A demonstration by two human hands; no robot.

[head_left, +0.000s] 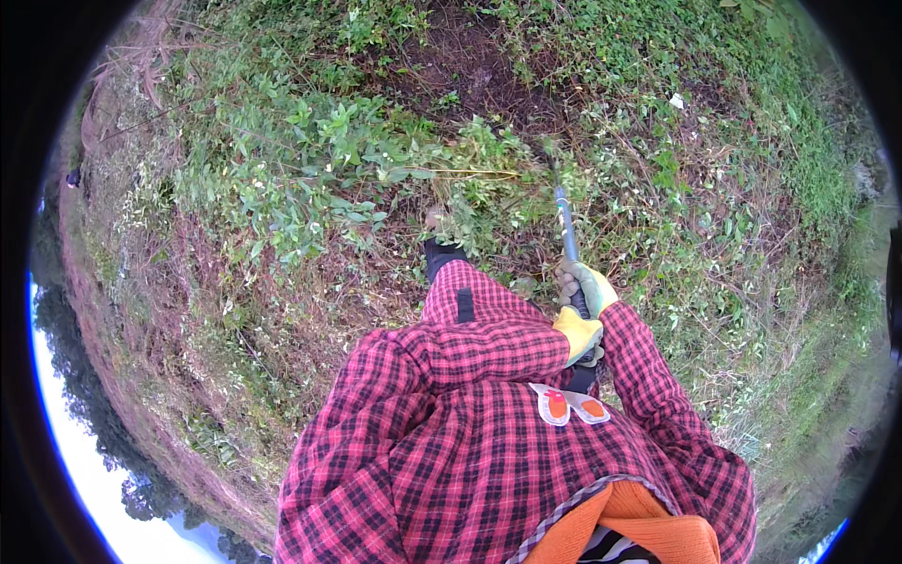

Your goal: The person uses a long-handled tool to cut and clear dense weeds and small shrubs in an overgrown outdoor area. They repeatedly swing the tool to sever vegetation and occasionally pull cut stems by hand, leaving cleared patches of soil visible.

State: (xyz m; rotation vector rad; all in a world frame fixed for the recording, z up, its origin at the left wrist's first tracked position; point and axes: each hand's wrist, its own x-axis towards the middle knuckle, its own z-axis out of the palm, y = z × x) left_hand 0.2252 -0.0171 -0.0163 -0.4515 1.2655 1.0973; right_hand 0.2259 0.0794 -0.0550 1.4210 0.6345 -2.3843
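Both of my hands wear yellow and grey-green work gloves and grip a long-handled tool (566, 225) with a blue shaft and black grip. My right hand (590, 285) is the farther one, closed where the grip meets the shaft. Nearer my body, my left hand (581, 334) wraps the rear of the grip. The shaft points away from me into low plants, and its dark far end (554, 166) is blurred, so the tool's head cannot be made out. Just left of it lies a thin yellow strip (472, 172), perhaps a stalk, across leafy plants (486, 151).
Leafy weeds (338, 134) stand to the left of the tool. Bare dark soil (479, 63) shows ahead. Dry stems and cut-looking litter (303, 303) cover the ground around my dark boot (442, 255). A small white scrap (677, 101) lies at the upper right. Tall grass (817, 162) borders the right.
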